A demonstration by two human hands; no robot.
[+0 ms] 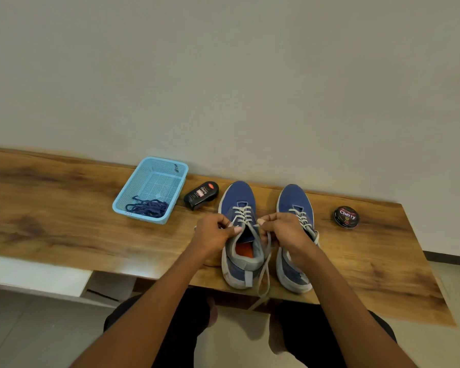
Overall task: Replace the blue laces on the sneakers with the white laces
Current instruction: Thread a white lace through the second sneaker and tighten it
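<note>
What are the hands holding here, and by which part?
Left hand and right hand each pinch the white lace at the left sneaker's top eyelets.

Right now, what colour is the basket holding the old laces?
Light blue, a perforated plastic basket; the head view shows it clearly.

Basket [122,200] left of bottle [201,194], then two sneakers [238,200], tin [346,217] rightmost, all on table [51,208].

Blue sneakers [239,208] — white laces [242,214] — light-blue basket [133,193]
</note>
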